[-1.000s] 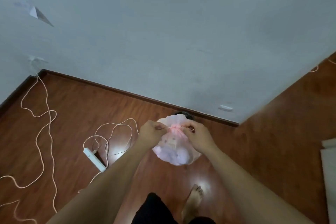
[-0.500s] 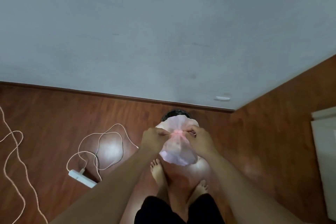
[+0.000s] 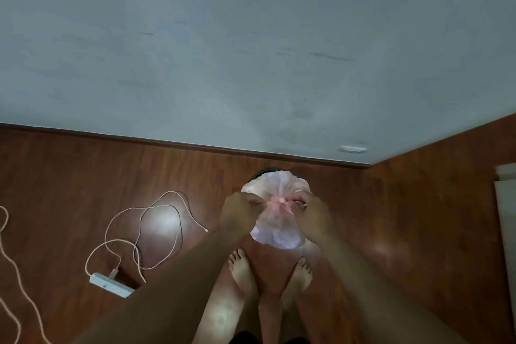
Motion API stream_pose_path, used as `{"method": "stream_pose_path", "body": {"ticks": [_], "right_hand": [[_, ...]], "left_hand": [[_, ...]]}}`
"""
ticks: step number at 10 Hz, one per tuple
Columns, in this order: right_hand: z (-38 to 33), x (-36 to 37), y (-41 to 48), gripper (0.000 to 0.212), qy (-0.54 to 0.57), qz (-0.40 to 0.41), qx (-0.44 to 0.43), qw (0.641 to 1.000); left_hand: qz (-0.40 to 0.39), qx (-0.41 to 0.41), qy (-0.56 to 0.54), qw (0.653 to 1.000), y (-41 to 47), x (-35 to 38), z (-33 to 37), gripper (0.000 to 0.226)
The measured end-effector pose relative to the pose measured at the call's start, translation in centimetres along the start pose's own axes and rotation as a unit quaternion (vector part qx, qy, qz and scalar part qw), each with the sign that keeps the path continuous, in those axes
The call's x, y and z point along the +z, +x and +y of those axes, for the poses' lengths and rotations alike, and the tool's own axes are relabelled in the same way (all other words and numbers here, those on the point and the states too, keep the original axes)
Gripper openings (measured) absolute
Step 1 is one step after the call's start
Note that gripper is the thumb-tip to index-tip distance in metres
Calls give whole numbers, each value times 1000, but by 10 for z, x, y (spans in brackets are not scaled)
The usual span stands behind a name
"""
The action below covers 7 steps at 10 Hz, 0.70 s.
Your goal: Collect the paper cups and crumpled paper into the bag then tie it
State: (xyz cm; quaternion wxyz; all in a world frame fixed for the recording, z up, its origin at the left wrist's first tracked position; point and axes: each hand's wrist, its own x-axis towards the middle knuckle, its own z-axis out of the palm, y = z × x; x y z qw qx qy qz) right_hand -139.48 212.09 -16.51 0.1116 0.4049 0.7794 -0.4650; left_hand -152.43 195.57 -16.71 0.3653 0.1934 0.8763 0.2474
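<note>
Wooden floor [image 3: 418, 232] carries power strip [image 3: 111, 288], looped cable [image 3: 156, 232], bare feet [image 3: 243, 274].

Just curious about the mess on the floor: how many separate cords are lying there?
2, as far as I can tell: a thin cord looped by the power strip, and a thicker cord at the far left edge, partly out of view.

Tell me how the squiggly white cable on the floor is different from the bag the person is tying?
The white cable lies loose on the wooden floor, touched by nobody; the bag is held up by the left hand and the right hand. The cable is thin and loopy; the bag is round and puffy. The cable runs to a power strip; the bag is pinched shut at a pink knot. Both are pale.
</note>
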Motion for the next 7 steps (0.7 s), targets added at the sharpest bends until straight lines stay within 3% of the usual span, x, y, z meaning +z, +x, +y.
{"method": "stream_pose_path", "body": {"ticks": [2,5,7], "right_hand": [[14,6,26,29,-1,-2,12,1000],[28,-6,15,32,-1,-37,26,999],[-24,-58,-10,25,95,38,-8,995]], "left_hand": [[-45,17,24,999,27,17,-7,25],[-84,-37,-41,995,30,4,-12,41],[-34,3,0,999,16,-48,26,43]]}}
